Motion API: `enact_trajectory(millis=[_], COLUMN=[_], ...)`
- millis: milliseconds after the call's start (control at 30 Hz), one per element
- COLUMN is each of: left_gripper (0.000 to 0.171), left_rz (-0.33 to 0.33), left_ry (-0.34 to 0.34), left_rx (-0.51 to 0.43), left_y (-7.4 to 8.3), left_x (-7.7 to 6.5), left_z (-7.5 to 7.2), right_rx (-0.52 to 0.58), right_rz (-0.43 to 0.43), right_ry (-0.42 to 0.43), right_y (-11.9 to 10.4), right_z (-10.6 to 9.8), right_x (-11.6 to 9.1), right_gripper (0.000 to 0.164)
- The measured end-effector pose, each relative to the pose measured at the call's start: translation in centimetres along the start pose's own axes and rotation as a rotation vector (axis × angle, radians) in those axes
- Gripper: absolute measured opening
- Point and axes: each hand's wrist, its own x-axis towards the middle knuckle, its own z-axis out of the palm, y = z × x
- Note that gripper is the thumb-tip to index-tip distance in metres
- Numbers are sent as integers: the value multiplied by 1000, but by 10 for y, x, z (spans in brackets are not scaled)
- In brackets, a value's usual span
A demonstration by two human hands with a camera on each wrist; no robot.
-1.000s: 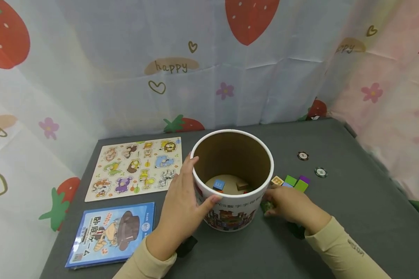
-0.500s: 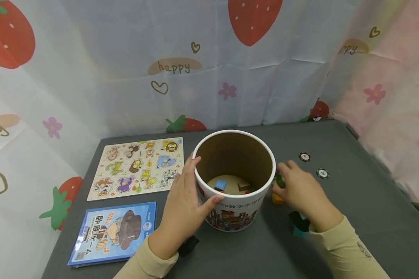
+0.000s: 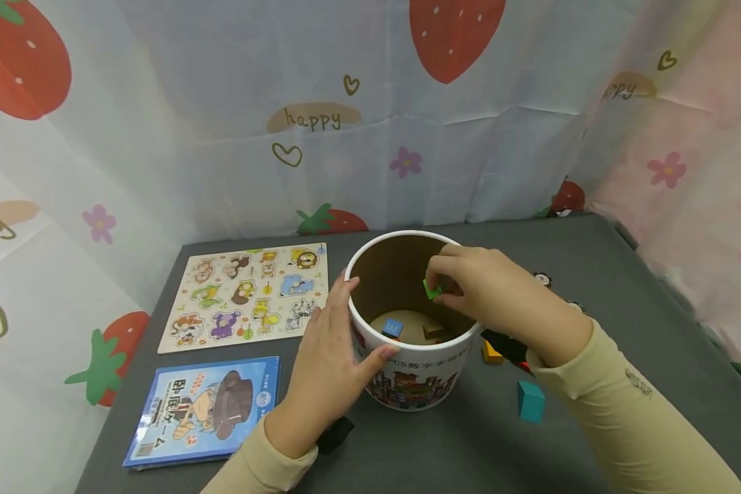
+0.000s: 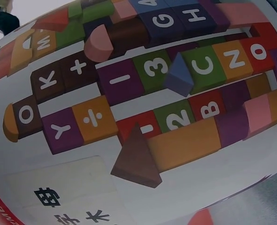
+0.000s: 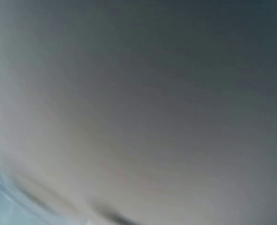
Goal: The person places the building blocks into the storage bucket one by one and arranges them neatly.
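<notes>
A white printed bucket (image 3: 415, 384) stands upright on the dark table. My left hand (image 3: 327, 370) holds it from the left, thumb on the front below the rim and fingers round the side. In the left wrist view the bucket's wall (image 4: 72, 176) fills the picture, printed with lettered blocks. My right hand (image 3: 488, 291) reaches over the right rim and pinches a green block (image 3: 432, 289) inside the mouth. On the bucket's floor lie a blue block (image 3: 392, 328) with a letter and a brown block (image 3: 433, 331). The right wrist view is too blurred to read.
An orange block (image 3: 492, 353) and a teal block (image 3: 531, 401) lie right of the bucket. Two chips, one of them a black-and-white chip (image 3: 542, 279), are partly behind the right arm. An animal puzzle board (image 3: 222, 329) and a blue boxed game (image 3: 200, 412) lie at left.
My right hand has picked a green block from the group beside the bucket and moved left and up, over the rim into the mouth. The left hand keeps its place on the bucket.
</notes>
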Motion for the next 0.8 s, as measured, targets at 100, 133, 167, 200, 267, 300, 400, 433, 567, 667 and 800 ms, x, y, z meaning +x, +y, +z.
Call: enact_trajectory(millis=[100,133,167,200,267,300,400,433,567,667,800], left_gripper=[95,95,95,95,95,95,96,96,96,96,95], left_rz=[-3,-2,-1,0,1,3,5,5,7,0,-4], left_ry=[-14,-18,-19,-18,-15,-13,-12,-14,-8,0,3], left_rx=[-8,-9,-8,-7,-1,2,6,6,9,9,6], left_y=[1,2,2,2,2,2,2,2,1,0,0], left_x=[0,0,0,0,0,0,-1,-1,-1,-1,0], left_z=[1,1,2,2,2,3,4,4,4,3,2], right_rx=[13,21,28,36,41,45,63,71,134,108,61], right_rz=[6,8,7,-1,-41,-60,-54,-17,270,416,438], right_ry=[-136,-149,-144,-117,-2,82,357,431,425,133,-220], right_y=[5,7,9,11,16,18,30,35,66,91,111], right_z=[6,7,8,9,10,11,14,16,25,45,76], right_x=[7,7,6,5,1,-1,-11,-15,-31,-36,-42], right_gripper=[14,13,11,11,11,10,7,7,12,18,26])
